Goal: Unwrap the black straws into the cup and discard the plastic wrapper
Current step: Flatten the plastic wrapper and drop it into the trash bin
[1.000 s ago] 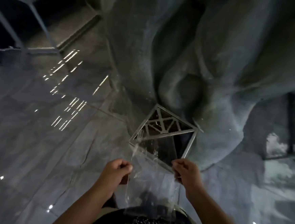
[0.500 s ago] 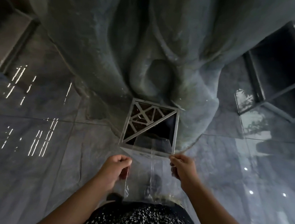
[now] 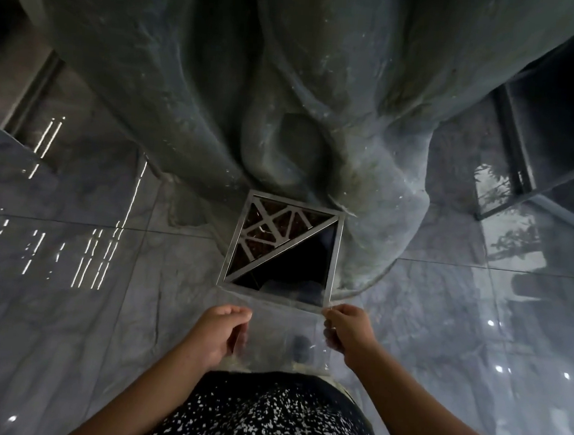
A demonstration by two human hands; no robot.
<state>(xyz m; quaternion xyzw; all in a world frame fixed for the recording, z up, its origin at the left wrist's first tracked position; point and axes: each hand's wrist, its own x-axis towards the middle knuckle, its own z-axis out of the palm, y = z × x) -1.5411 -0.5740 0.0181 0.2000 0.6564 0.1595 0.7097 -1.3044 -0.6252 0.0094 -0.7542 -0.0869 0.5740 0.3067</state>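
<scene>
The wrapper (image 3: 283,333), clear plastic, hangs between your hands: the fingers (image 3: 237,313) of your left hand (image 3: 216,335) pinch its top left corner, those of your right hand (image 3: 348,332) its top right, so its top edge runs side to side. Straight ahead, just past that edge, lies the bin (image 3: 336,255); its open dark half sits nearer your right hand.

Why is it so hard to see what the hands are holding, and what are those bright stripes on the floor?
Head view: the light is dim and the plastic wrapper is clear, so only a faint sheen shows between the left hand and right hand. Head view: the stripes are glare on the glossy floor; the wide lens bends the edges.
</scene>
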